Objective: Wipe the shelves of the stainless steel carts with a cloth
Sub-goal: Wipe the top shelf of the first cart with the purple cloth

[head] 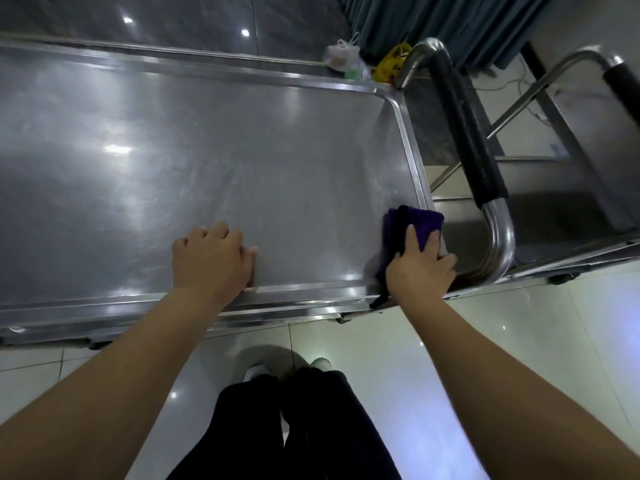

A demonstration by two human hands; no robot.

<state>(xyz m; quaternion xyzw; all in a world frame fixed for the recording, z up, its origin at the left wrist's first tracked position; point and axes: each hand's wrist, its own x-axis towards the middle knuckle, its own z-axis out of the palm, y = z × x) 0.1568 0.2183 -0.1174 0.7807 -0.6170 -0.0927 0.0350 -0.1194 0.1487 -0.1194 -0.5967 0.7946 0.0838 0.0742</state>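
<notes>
Seemingly from straight above, the head view looks down on the top shelf (242, 150) of a stainless steel cart, a shallow tray with a raised rim that fills the upper left of the view. The cloth (424, 220), purple with a dark strip along one side, lies in the shelf's near right corner, up against the right rim. The right hand (419, 268) holds it there, fingers laid over the fabric and bent down along its right side, with a dark end of the cloth trailing out past the wrist over the near rim. The left hand (211, 258) sits well apart from it, further left along the near edge, resting on the bare metal with its fingers loosely bent and nothing in it. A tubular handle (467, 133) with a black grip curves round the cart's right end. Just beyond it stands a second cart (568, 216) with its own padded handle (621, 84). A white plastic bag (337, 57) and a yellow bag (391, 62) lie past the far right corner, under a teal curtain (450, 19). Below the arms are pale floor tiles (519, 341), dark trousers (311, 427) and a light shoe (254, 370)
</notes>
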